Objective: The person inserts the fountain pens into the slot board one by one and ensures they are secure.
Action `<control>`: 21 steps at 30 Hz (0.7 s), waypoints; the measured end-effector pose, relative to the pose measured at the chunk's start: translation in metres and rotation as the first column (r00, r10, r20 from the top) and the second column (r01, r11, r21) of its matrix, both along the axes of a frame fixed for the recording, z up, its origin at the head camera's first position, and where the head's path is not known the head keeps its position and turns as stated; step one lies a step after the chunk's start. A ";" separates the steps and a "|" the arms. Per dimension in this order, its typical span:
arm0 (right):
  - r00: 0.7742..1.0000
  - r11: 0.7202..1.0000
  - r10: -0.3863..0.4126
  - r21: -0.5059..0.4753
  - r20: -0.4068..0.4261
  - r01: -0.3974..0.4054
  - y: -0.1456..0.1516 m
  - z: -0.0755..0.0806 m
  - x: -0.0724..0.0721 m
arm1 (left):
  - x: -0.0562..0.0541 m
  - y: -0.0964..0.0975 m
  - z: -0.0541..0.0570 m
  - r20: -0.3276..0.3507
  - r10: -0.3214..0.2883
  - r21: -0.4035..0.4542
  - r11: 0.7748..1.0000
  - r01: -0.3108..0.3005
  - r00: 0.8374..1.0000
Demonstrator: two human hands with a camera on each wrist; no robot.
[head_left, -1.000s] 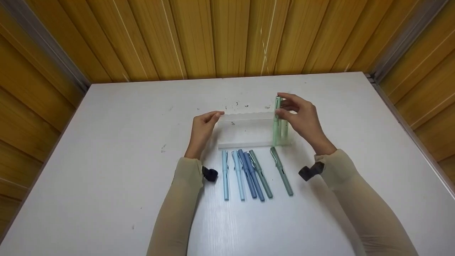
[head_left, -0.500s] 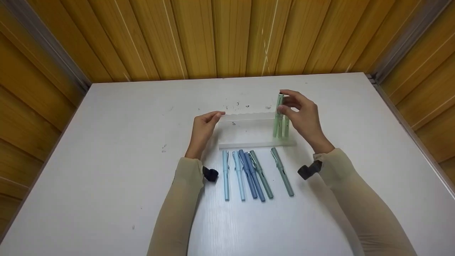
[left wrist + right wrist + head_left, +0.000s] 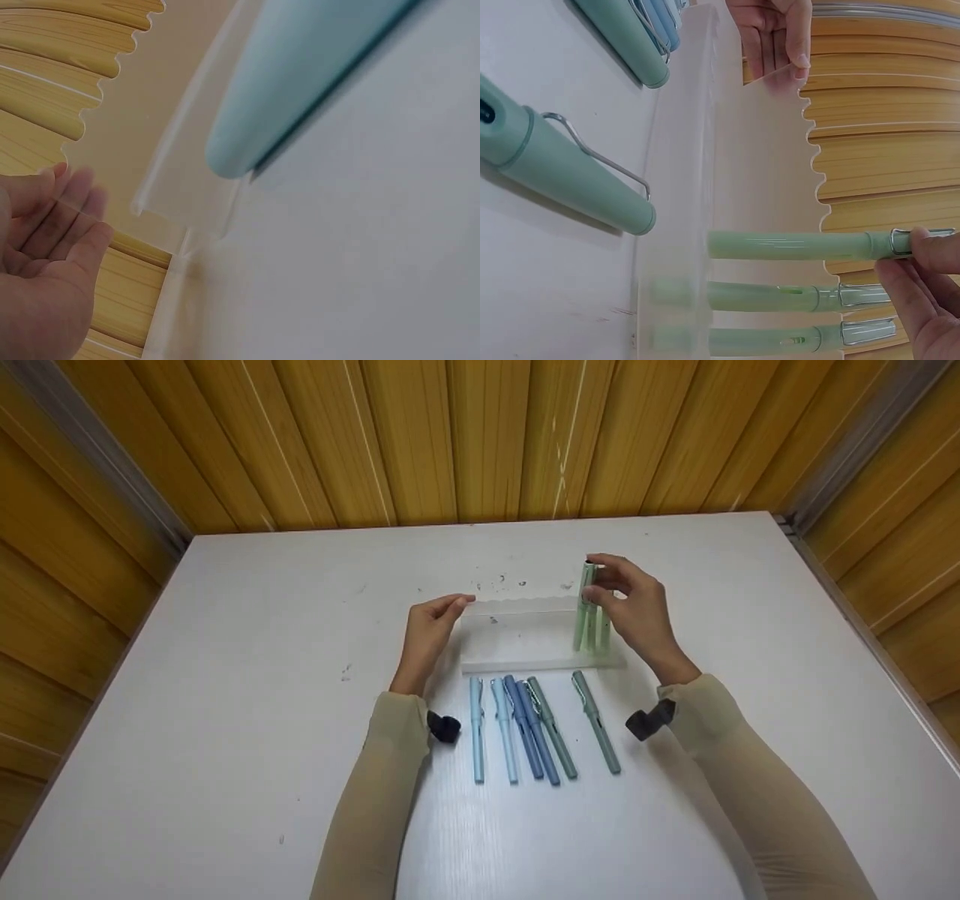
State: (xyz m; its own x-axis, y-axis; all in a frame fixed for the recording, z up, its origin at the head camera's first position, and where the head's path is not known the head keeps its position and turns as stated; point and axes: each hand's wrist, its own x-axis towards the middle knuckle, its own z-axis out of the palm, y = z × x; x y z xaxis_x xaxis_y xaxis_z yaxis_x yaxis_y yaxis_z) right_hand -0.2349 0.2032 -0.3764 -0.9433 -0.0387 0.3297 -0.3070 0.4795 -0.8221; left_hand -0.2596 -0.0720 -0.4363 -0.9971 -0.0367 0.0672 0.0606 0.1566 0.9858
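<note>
My left hand (image 3: 431, 630) pinches the upper left corner of a clear pen stand (image 3: 517, 667) with a wavy top edge. At its right end, my right hand (image 3: 637, 611) holds a light green pen (image 3: 795, 245) upright between thumb and fingers, near its clip. That pen's lower end is right at the stand's frosted front lip. Beside it, two more light green pens, a nearer one (image 3: 776, 297) and an outer one (image 3: 772, 341), stand in the rack, their lower ends showing faintly through the lip.
In front of the stand lie two light blue pens (image 3: 477, 731), two darker blue pens (image 3: 523, 727) and two grey-green pens, one (image 3: 551, 727) beside the blue ones and one (image 3: 596, 724) apart to the right. A wood-patterned wall (image 3: 480, 442) rises behind the white table (image 3: 262, 660).
My right hand has shifted the light green pen's lower end from in front of the lip back toward the panel, rising, then dipping slightly. The left hand keeps its place on the stand.
</note>
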 end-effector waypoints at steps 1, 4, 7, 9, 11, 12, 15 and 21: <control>1.000 1.000 -0.001 0.005 0.001 0.001 0.000 0.000 0.000 | 0.000 0.000 0.000 -0.001 -0.001 -0.001 1.000 0.001 1.000; 1.000 1.000 -0.005 0.026 0.006 0.005 0.000 -0.002 -0.001 | 0.000 -0.001 0.000 -0.007 -0.003 -0.007 1.000 0.003 1.000; 1.000 0.999 -0.002 0.036 0.003 0.002 0.000 -0.004 -0.001 | 0.000 -0.001 0.000 -0.017 -0.005 -0.014 1.000 0.005 1.000; 1.000 1.000 0.016 0.025 -0.006 -0.016 0.000 -0.006 -0.002 | 0.000 -0.002 0.000 -0.021 -0.007 -0.012 1.000 0.007 1.000; 0.999 0.999 0.033 0.012 -0.017 -0.033 0.000 -0.007 -0.002 | 0.000 -0.002 -0.001 -0.024 -0.011 -0.005 1.000 0.011 1.000; 0.999 0.999 0.041 0.006 -0.022 -0.041 0.000 -0.007 -0.002 | 0.000 -0.002 -0.001 -0.023 -0.013 0.000 1.000 0.013 1.000; 0.998 0.999 0.051 0.007 -0.029 -0.051 0.000 -0.008 -0.002 | 0.000 -0.002 -0.001 -0.015 -0.015 0.005 1.000 0.015 1.000; 0.998 0.998 0.051 0.039 -0.023 -0.050 0.000 -0.010 -0.003 | 0.000 -0.002 0.000 -0.006 -0.011 0.006 1.000 0.011 1.000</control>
